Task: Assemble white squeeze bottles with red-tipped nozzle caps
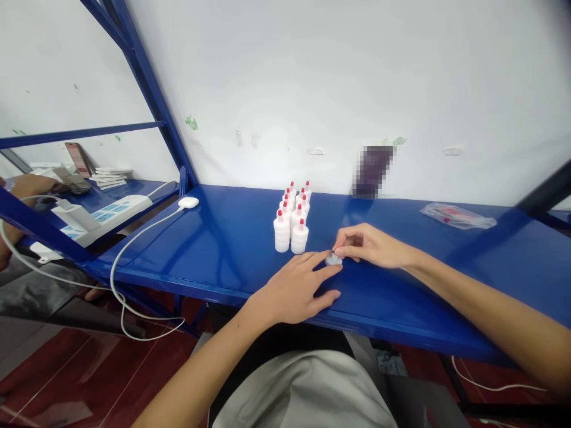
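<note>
A small, pale, translucent object (333, 260) lies on the blue tabletop (241, 238), and its kind is too small to make out. My right hand (368, 245) is closed in a pinch at its upper edge, with a tiny dark spot showing by the fingertips. Flat on the table rests my left hand (301, 289), its fingers spread, with the index and middle fingertips on either side of the pale object. Just beyond my hands, several white bottles (281, 235) with red tips stand upright in two rows.
A clear plastic bag (459, 215) with red bits lies at the right. A pixelated dark rectangle (372, 172) is at the wall. A white charger puck (188, 203) with its cable sits left, and a power strip (120, 211) lies beyond the blue frame, near another person's hand (31, 185).
</note>
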Action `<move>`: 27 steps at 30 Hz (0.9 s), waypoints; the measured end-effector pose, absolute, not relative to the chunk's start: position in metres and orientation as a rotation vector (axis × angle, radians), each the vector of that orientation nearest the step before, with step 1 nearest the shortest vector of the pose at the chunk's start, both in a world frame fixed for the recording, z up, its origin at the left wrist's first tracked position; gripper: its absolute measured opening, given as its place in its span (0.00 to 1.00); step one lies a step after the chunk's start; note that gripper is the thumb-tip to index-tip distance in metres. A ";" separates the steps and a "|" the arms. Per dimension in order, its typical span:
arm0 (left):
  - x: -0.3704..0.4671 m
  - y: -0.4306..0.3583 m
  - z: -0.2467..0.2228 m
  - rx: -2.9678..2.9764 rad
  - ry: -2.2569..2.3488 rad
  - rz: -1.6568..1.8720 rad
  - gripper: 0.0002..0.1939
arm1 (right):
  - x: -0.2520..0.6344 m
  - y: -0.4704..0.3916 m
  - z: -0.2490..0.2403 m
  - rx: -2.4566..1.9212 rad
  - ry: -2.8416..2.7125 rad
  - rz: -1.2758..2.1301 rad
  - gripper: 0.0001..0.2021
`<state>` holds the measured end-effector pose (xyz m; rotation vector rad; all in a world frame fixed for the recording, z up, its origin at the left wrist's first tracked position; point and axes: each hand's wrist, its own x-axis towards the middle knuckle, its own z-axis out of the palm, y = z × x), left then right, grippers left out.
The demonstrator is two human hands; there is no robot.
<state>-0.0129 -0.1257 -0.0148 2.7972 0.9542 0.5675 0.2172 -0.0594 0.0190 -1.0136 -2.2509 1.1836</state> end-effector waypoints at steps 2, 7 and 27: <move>-0.013 -0.126 -0.015 2.795 0.949 0.579 0.24 | 0.218 -0.058 0.019 -1.005 -2.265 1.192 0.17; -0.012 -0.127 -0.015 2.785 0.946 0.603 0.23 | 0.217 -0.059 0.024 -1.019 -2.338 1.149 0.18; -0.013 -0.128 -0.010 2.761 0.951 0.632 0.19 | 0.156 -0.047 0.091 -0.879 -2.272 0.338 0.11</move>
